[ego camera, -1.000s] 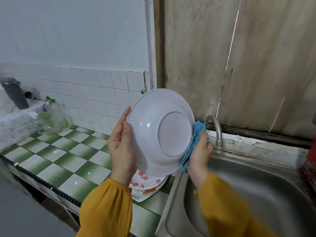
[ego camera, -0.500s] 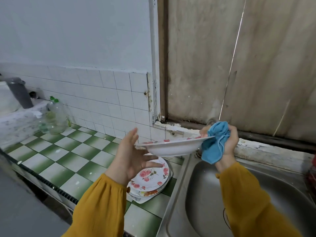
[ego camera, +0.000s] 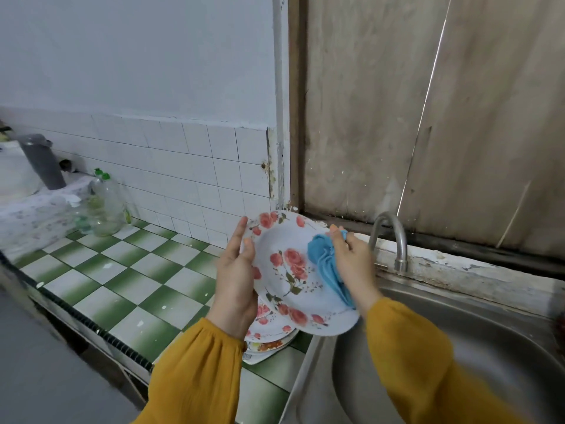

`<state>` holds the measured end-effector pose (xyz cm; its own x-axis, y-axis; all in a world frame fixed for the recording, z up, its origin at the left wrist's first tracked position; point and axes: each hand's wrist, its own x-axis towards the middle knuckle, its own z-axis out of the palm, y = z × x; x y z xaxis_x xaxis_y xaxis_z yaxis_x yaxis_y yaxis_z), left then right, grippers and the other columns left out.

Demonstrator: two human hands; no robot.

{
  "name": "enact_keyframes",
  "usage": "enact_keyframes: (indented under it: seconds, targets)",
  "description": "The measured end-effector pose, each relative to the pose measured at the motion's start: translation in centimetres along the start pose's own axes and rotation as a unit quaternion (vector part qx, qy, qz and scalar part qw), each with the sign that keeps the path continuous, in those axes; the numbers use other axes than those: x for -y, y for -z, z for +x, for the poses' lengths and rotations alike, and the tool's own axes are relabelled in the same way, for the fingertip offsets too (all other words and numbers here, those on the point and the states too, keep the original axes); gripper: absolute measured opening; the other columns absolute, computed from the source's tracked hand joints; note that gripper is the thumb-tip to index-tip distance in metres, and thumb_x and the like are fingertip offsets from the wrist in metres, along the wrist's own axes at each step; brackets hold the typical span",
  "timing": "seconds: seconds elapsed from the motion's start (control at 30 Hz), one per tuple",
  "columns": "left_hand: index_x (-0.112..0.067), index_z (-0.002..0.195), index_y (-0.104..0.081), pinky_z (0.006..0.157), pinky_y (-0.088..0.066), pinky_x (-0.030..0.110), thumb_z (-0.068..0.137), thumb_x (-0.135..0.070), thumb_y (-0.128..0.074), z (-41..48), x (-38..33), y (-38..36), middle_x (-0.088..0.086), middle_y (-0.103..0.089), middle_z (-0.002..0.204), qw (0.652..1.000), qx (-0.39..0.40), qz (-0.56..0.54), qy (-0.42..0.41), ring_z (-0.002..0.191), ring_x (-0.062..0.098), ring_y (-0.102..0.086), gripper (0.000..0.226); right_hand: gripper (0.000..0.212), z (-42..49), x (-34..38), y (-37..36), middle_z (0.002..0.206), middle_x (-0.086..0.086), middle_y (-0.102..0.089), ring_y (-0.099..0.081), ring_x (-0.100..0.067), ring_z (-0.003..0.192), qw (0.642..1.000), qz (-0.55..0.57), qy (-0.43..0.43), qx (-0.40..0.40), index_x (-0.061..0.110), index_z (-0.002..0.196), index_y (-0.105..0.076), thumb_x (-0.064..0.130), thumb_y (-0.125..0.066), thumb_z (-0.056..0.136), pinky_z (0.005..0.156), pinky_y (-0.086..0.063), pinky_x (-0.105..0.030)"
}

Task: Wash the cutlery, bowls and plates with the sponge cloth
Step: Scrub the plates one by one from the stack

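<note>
Inside bowl (ego camera: 282,238), sponge cloth (ego camera: 326,266)

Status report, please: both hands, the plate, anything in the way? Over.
Left hand grips flowered plate at its rim. Right hand holds blue cloth against plate's face. Nothing in the way; tap apart, at right.

The plate (ego camera: 290,270) has turned over: its plain underside faced the camera before, now its flowered face does (tilted up). The right grip (ego camera: 354,264) has moved the blue cloth (ego camera: 327,264) from the rim onto that face.
</note>
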<state>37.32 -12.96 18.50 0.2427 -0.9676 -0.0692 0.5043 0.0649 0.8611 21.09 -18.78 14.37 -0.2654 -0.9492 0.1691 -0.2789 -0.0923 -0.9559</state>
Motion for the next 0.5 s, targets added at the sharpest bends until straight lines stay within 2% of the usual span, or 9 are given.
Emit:
enact_keyframes:
  seconds: [0.03,0.07,0.1,0.17,0.23,0.3,0.37,0.43,0.5]
  targets:
    - [-0.031,0.134,-0.055,0.07,-0.06,0.028,0.104,-0.014,-0.039,-0.1,0.4,-0.2,0.0,-0.069,0.118,1.0,0.014,0.014,-0.01,0.087,0.011,-0.072,0.038,0.035,-0.7,0.3,-1.1,0.13,-0.015,-0.058,-0.064,-0.028,0.105,0.999,0.01,0.016,0.038,0.027,0.117,-0.063,0.05,-0.046,0.096,0.085,-0.055,-0.045]
    - [-0.032,0.132,-0.055,0.072,-0.06,0.026,0.104,-0.015,-0.041,-0.1,0.6,-0.4,-0.002,-0.071,0.115,0.999,0.021,0.031,-0.025,0.086,0.008,-0.072,0.037,0.034,-1.4,0.5,-2.1,0.152,-0.008,-0.037,-0.049,-0.024,0.13,0.995,0.019,0.046,0.091,0.038,0.126,-0.053,0.05,-0.045,0.096,0.104,-0.046,-0.049]
    - [-0.033,0.132,-0.055,0.074,-0.058,0.023,0.104,-0.016,-0.041,-0.1,0.8,-0.5,-0.005,-0.071,0.112,0.998,0.022,0.05,-0.043,0.083,0.003,-0.071,0.036,0.04,-2.2,0.6,-3.1,0.161,0.004,-0.019,-0.027,-0.017,0.144,0.985,0.03,0.075,0.15,0.042,0.135,-0.044,0.049,-0.045,0.096,0.115,-0.033,-0.046]
    - [-0.033,0.132,-0.054,0.077,-0.055,0.019,0.104,-0.017,-0.041,-0.1,0.8,-0.2,-0.008,-0.069,0.112,0.995,0.019,0.063,-0.072,0.087,-0.001,-0.07,0.035,0.052,-3.6,0.5,-4.2,0.159,0.023,-0.001,0.006,0.0,0.145,0.957,0.02,0.137,0.256,0.041,0.147,-0.023,0.041,-0.044,0.099,0.12,-0.009,-0.024]
    - [-0.037,0.13,-0.056,0.082,-0.055,0.025,0.104,-0.022,-0.041,0.2,0.8,0.3,-0.006,-0.067,0.121,0.994,0.017,0.07,-0.077,0.105,0.01,-0.067,0.034,0.057,-4.2,-0.1,-4.1,0.156,0.031,0.007,0.02,0.008,0.141,0.922,-0.053,0.245,0.296,0.046,0.146,-0.011,0.039,-0.045,0.1,0.11,0.006,-0.007]
    - [-0.044,0.125,-0.058,0.077,-0.05,0.024,0.103,-0.027,-0.042,0.5,0.6,0.9,-0.007,-0.066,0.124,0.991,-0.007,0.094,-0.092,0.108,0.011,-0.063,0.032,0.064,-3.1,-1.3,-3.4,0.156,0.03,0.013,0.024,0.004,0.142,0.899,-0.141,0.306,0.281,0.049,0.145,-0.007,0.033,-0.05,0.1,0.113,0.011,-0.016]
    - [-0.045,0.121,-0.06,0.089,-0.05,0.031,0.103,-0.026,-0.043,0.6,0.5,1.1,-0.008,-0.068,0.12,0.993,-0.008,0.076,-0.095,0.106,0.011,-0.064,0.031,0.077,-1.6,-2.8,-2.9,0.157,0.023,0.023,0.028,-0.005,0.143,0.893,-0.244,0.312,0.213,0.051,0.146,-0.003,0.026,-0.056,0.096,0.119,0.01,-0.035]
    - [-0.044,0.122,-0.059,0.099,-0.043,0.035,0.102,-0.026,-0.043,0.4,0.5,1.0,-0.018,-0.071,0.111,0.991,0.009,0.082,-0.109,0.103,0.004,-0.066,0.031,0.084,-0.1,-3.5,-2.4,0.157,0.015,0.03,0.031,-0.011,0.143,0.921,-0.262,0.264,0.119,0.049,0.148,0.0,0.022,-0.058,0.094,0.12,0.003,-0.046]
    - [-0.038,0.127,-0.056,0.085,-0.046,0.024,0.102,-0.025,-0.041,0.0,0.7,0.5,-0.025,-0.072,0.098,0.987,0.035,0.086,-0.131,0.089,-0.004,-0.068,0.032,0.084,0.7,-2.9,-2.4,0.156,0.01,0.032,0.029,-0.013,0.144,0.951,-0.208,0.228,0.037,0.044,0.149,0.001,0.016,-0.057,0.095,0.121,-0.002,-0.042]
